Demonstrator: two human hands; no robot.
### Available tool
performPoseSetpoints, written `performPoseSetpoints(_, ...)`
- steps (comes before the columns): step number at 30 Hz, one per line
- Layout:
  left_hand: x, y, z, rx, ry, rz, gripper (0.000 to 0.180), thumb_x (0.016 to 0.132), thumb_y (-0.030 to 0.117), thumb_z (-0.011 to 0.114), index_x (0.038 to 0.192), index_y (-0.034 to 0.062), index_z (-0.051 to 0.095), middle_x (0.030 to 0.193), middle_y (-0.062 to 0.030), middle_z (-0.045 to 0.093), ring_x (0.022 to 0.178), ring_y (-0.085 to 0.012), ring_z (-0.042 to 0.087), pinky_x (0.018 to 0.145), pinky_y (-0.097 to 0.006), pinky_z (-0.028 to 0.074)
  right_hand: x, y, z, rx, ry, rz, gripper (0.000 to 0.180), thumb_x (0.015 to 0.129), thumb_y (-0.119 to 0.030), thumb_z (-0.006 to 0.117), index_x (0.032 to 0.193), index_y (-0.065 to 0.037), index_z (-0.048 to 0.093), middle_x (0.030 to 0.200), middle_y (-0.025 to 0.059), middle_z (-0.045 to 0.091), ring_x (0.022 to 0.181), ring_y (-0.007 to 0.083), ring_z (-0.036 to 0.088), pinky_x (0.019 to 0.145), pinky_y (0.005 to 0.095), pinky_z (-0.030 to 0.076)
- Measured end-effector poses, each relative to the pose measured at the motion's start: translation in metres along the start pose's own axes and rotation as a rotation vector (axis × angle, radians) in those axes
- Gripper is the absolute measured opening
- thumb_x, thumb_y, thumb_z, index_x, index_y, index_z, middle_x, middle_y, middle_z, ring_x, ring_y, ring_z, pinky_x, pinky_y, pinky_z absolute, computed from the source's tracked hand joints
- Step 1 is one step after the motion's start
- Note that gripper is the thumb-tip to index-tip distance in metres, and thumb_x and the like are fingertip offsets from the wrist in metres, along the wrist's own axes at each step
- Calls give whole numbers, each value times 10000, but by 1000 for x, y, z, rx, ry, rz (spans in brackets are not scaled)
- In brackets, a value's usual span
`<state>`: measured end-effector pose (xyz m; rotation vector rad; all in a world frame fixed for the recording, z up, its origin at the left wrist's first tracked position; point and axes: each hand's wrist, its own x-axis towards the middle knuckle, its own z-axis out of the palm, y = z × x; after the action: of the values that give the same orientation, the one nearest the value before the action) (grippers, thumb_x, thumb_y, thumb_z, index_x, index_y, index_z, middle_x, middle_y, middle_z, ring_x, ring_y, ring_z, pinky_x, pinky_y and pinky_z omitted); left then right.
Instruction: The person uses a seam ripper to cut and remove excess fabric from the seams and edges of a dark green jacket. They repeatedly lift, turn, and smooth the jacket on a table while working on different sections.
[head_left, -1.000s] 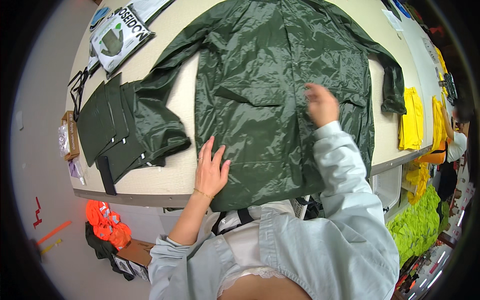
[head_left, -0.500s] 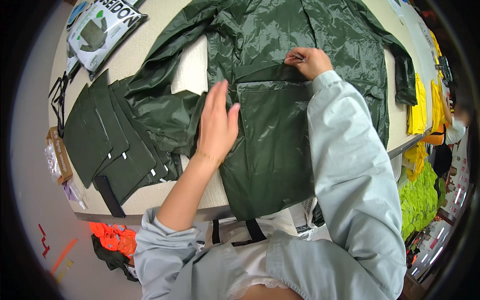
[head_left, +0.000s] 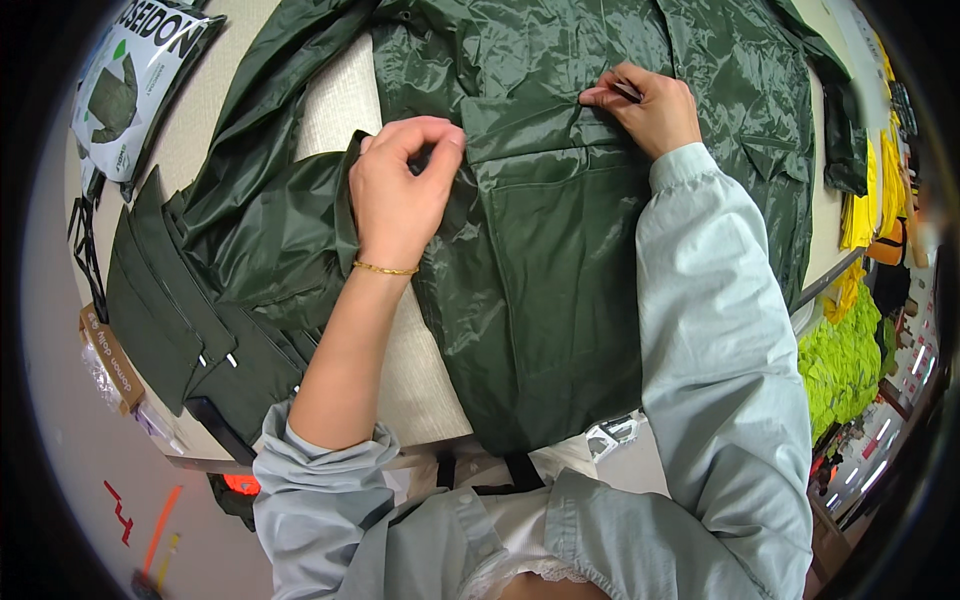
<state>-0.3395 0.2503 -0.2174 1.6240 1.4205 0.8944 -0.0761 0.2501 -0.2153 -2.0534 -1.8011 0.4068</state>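
At the far left a printed packet (head_left: 135,75) lies at the table's (head_left: 340,100) upper corner, and below it a stack of folded dark green pieces (head_left: 170,310) sits near the table edge, beside a small cardboard label (head_left: 108,358). Next comes the dark green raincoat (head_left: 560,290), spread flat across the table with its hem hanging over the near edge and one sleeve (head_left: 270,220) bunched up toward the folded stack. Your left hand (head_left: 400,190) rests on the coat, fingers curled narrow and pinching the left corner of the pocket flap (head_left: 530,115). Your right hand (head_left: 645,105) is just beyond, fingers closed tight on the flap's right end, so both hands hold the same flap at chest level of the coat. Further right, yellow garments (head_left: 860,210) lie at the table's edge, with bright lime ones (head_left: 845,365) below it.
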Motion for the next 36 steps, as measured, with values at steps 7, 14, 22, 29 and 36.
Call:
performPoseSetpoints(7, 0, 10, 0, -68, 95, 0, 129, 812, 178, 638, 903, 88, 660, 925, -78, 627, 750, -170, 564, 672, -268, 445, -16, -8, -6, -172, 307, -365, 136, 730, -165, 732, 746, -85, 623, 667, 12, 644, 606, 184, 605, 645, 301, 452)
performPoseSetpoints(14, -14, 12, -14, 520, -227, 444, 449, 697, 339, 732, 1110, 188, 637, 1235, -89, 492, 1114, -300, 462, 937, -435, 328, -72, 9, -53, 90, 68, -367, 142, 632, 13, 645, 726, -93, 639, 696, 5, 633, 648, 210, 623, 669, 313, 510)
performPoseSetpoints(22, -19, 9, -1, 739, -279, 491, 556, 742, 283, 689, 1271, 212, 531, 1353, -88, 410, 1212, -289, 399, 989, -446, 259, -97, 200, -140, -488, 32, 215, 537, 737, -141, 654, 1225, -324, 527, 1352, -52, 443, 871, 213, 631, 753, 339, 512)
performPoseSetpoints(29, -16, 1, 0, 622, -253, 416, 330, 760, 143, 676, 1089, 127, 661, 1293, -109, 481, 1156, -284, 449, 990, -379, 286, -42, 243, -148, -7, -22, 265, 237, 789, -294, 672, 939, -111, 677, 847, 91, 675, 807, 286, 639, 710, 349, 495)
performPoseSetpoints(36, -15, -5, -10, 705, -176, 380, 309, 938, 123, 430, 1202, 26, 557, 1282, -141, 502, 1150, -290, 479, 988, -358, 339, -9, 249, -146, -178, -16, 152, 244, 744, -444, 685, 848, -225, 707, 789, 1, 686, 761, 228, 639, 675, 334, 500)
